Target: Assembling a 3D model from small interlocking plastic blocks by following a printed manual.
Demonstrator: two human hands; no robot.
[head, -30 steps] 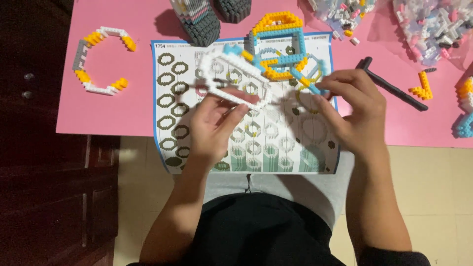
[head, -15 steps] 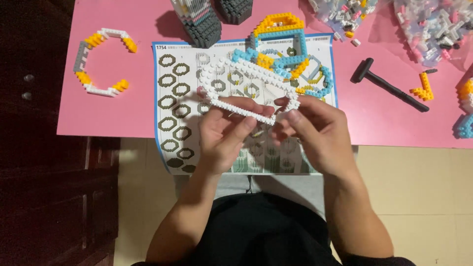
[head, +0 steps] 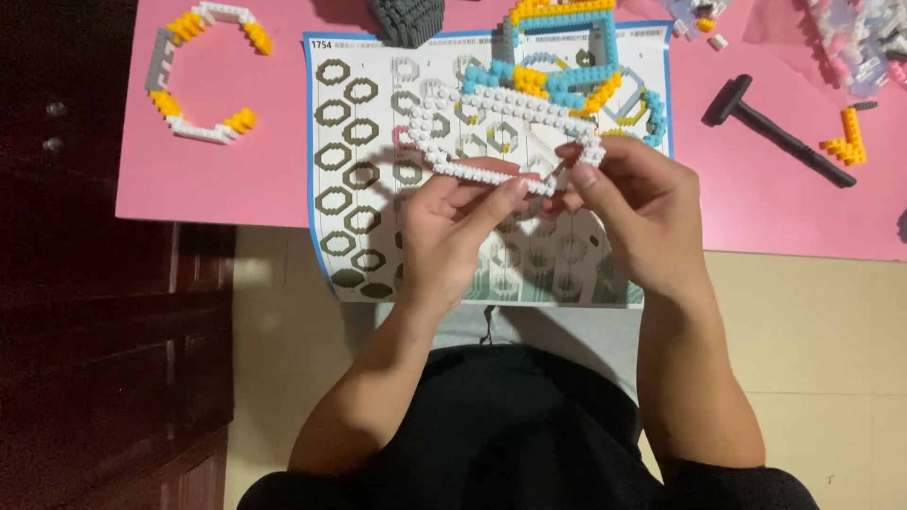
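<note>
Both hands [head: 557,222] pinch a white brick ring [head: 496,132] — above the blue-edged instruction sheet [head: 359,189].

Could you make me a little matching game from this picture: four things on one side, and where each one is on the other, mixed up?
Things:
1. white brick ring
2. black hammer-shaped tool
3. grey, yellow and white arc
4. instruction sheet

Places:
A. far left on the pink table
B. flat under the hands, hanging over the table edge
C. held by the left hand and right hand
D. right of the sheet

Pairs: 1-C, 2-D, 3-A, 4-B
</note>
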